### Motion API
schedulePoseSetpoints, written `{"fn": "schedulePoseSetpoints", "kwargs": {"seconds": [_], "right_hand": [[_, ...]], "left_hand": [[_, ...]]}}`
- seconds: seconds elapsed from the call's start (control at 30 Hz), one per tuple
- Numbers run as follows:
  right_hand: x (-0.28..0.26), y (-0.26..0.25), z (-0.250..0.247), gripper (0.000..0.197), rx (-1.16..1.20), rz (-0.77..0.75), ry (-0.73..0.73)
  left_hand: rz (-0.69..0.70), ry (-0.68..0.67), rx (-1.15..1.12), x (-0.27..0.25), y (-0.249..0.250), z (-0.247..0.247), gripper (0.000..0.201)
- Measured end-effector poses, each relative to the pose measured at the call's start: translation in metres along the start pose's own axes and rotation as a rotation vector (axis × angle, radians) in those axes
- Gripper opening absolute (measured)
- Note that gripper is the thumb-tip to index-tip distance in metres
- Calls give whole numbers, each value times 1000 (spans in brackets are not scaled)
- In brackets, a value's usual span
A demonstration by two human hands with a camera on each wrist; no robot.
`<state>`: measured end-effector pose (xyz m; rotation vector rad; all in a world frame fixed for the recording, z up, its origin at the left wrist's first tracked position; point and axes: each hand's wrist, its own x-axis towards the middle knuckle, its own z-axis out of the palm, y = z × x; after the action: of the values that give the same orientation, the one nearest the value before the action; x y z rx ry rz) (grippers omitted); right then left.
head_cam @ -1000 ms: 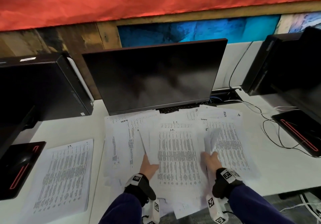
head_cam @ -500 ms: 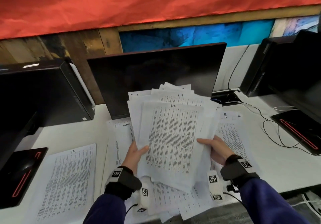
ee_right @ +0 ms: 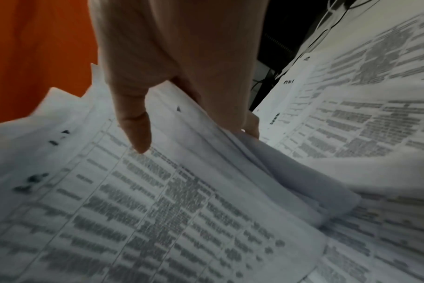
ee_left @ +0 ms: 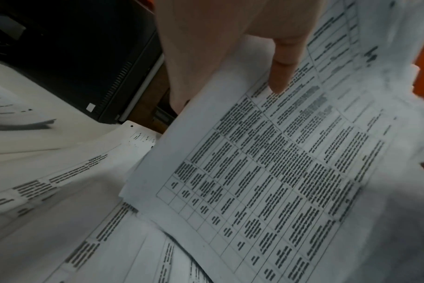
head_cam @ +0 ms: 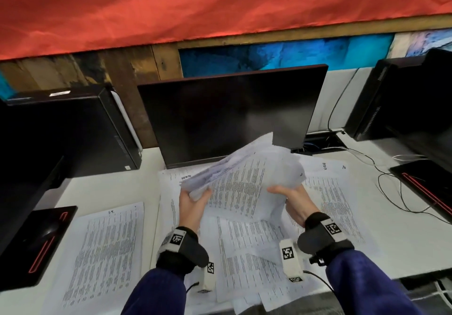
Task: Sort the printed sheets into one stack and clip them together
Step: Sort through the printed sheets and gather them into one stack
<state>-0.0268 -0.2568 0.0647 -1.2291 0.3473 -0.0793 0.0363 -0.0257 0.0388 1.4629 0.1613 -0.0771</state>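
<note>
A loose bundle of printed sheets [head_cam: 241,182] hangs in the air above the desk, tilted and fanned out. My left hand [head_cam: 193,201] grips its left edge, thumb on top [ee_left: 283,63]. My right hand [head_cam: 289,198] grips its right edge, thumb over the top sheet [ee_right: 136,130] and fingers underneath. More printed sheets [head_cam: 247,248] lie scattered on the white desk below the bundle. A separate sheet pile [head_cam: 102,253] lies to the left. No clip shows in any view.
A dark monitor [head_cam: 232,114] stands right behind the bundle. Black computer towers flank it at the left [head_cam: 71,131] and right [head_cam: 401,99]. Black pads with red lines lie at the left [head_cam: 41,243] and right [head_cam: 425,182]. Cables [head_cam: 396,187] trail across the desk at the right.
Both hands took hold of sheets lying on the desk and lifted them as a bundle. Since half a second ago the bundle has tipped from upright to a flatter, twisted tilt.
</note>
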Motion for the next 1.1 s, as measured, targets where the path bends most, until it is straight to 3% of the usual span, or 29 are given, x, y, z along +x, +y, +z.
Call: {"fn": "schedulePoseSetpoints", "kwargs": {"seconds": [0.13,0.27,0.43,0.6,0.73,0.87,1.0,1.03,1.1], "right_hand": [[1,-2,14,35,21,-18,50],[9,1,15,48,41,0,85],[9,-5,31,37,14,-22,74],[19,-5,26,64,-19,21,-1],[23,-4,39,52,-29,-40,54],[23,-14,23,37,-58,-27,54],[19,-23,27,15,-147,25,-116],[18,-26,30,15,-167,24,-171],[16,-31,33,32,-159,7,-254]], "left_hand": [[-30,-5,-70,1,8,-3,47],[-50,-4,-87,9,11,-10,69],[-45,52,-126,10,22,-16,49],[-8,-14,-33,14,22,-27,43],[-27,25,-45,13,19,-28,26],[5,-7,-55,14,29,-39,25],[56,-30,-53,14,39,-39,19],[76,-34,-58,15,42,-40,19],[86,-33,-55,17,43,-41,21]]}}
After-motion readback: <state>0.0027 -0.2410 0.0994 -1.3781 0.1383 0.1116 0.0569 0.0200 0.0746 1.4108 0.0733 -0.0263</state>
